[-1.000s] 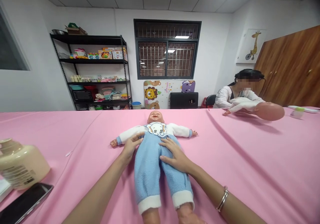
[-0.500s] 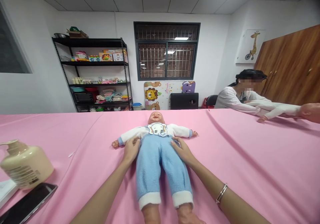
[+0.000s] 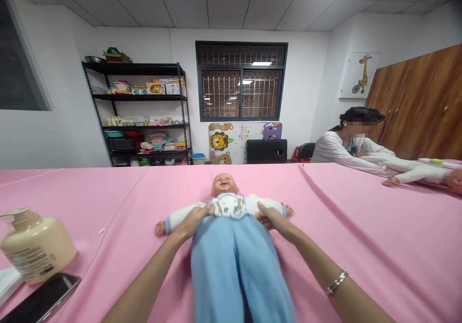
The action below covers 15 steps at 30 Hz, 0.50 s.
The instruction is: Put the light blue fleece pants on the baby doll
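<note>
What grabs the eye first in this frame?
A baby doll in blue overalls lies face up in the middle of the pink table, with the left hand and right hand flat on either side of its chest. A cream pump bottle stands at the left edge beside a dark phone. Far right, another person handles a second doll.
</note>
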### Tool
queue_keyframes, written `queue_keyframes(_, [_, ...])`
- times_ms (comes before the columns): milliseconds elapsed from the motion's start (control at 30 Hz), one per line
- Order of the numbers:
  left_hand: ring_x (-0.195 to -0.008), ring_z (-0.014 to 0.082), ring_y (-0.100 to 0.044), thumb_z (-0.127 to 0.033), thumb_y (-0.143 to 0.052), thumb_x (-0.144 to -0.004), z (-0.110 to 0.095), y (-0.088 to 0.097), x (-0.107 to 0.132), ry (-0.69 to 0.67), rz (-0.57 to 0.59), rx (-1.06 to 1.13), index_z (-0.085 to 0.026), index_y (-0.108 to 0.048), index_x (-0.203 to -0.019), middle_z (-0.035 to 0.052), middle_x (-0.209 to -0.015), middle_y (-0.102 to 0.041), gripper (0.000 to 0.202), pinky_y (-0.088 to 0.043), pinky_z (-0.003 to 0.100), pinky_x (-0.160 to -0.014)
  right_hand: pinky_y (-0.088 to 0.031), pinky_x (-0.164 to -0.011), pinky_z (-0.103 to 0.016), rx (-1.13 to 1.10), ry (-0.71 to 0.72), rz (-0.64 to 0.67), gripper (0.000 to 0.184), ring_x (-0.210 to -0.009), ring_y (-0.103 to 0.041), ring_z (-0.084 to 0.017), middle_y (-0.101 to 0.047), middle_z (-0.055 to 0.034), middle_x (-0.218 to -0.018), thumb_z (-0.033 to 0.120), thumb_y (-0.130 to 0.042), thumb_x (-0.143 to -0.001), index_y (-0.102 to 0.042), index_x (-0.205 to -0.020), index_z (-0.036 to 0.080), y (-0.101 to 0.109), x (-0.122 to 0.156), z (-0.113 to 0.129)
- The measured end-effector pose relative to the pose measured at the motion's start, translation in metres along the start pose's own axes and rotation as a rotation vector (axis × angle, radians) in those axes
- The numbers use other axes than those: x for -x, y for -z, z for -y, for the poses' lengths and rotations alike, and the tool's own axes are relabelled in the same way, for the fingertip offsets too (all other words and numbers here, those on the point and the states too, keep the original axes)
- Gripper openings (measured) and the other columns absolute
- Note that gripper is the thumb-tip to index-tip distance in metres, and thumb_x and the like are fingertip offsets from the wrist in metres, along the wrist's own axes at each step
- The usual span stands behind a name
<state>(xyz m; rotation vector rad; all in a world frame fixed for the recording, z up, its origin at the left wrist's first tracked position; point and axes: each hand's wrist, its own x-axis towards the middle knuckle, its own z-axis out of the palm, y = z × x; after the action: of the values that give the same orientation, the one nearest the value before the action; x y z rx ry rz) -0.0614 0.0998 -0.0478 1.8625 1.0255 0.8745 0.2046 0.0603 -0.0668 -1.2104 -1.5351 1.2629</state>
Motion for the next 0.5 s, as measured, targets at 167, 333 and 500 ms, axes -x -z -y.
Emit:
queue_keyframes(167, [-0.035, 0.0098, -0.035, -0.061, -0.039, -0.078, -0.015, 0.013, 0.004, -0.050, -0.344, 0.079, -0.014, -0.061, -0.062, -0.0011, -0.038, -0.043, 0.054, -0.029, 0.022, -0.039, -0.032, -0.044, -0.022, -0.004, 0.106, -0.206, 0.058, -0.040, -0.045, -0.008, -0.060, -0.0052, -0.060, 0.064, -0.045, -0.074, -0.063, -0.083, 0.009, 0.027, 0.005, 0.014])
queue_keyframes(333, [-0.060, 0.0166, -0.053, -0.067, -0.035, -0.077, 0.001, 0.000, 0.001, 0.016, -0.531, 0.035, -0.013, -0.057, -0.088, 0.0053, -0.070, -0.059, 0.059, -0.041, 0.026, -0.053, -0.045, -0.072, -0.030, 0.175, 0.215, -0.317, 0.054, -0.079, -0.058, -0.018, -0.064, -0.0101, -0.091, 0.057, -0.051, -0.074, -0.058, -0.100, 0.011, 0.004, -0.005, -0.001])
queue_keyframes(500, [-0.092, 0.0240, -0.056, -0.071, -0.048, -0.069, 0.013, -0.026, -0.003, 0.070, -0.293, 0.125, -0.009, -0.051, -0.109, 0.0127, -0.099, -0.060, 0.074, -0.043, 0.033, -0.080, -0.043, -0.089, -0.038, 0.073, 0.148, -0.028, 0.062, -0.101, -0.055, -0.023, -0.058, -0.0132, -0.111, 0.055, -0.052, -0.077, -0.047, -0.121, 0.011, -0.026, 0.000, -0.002])
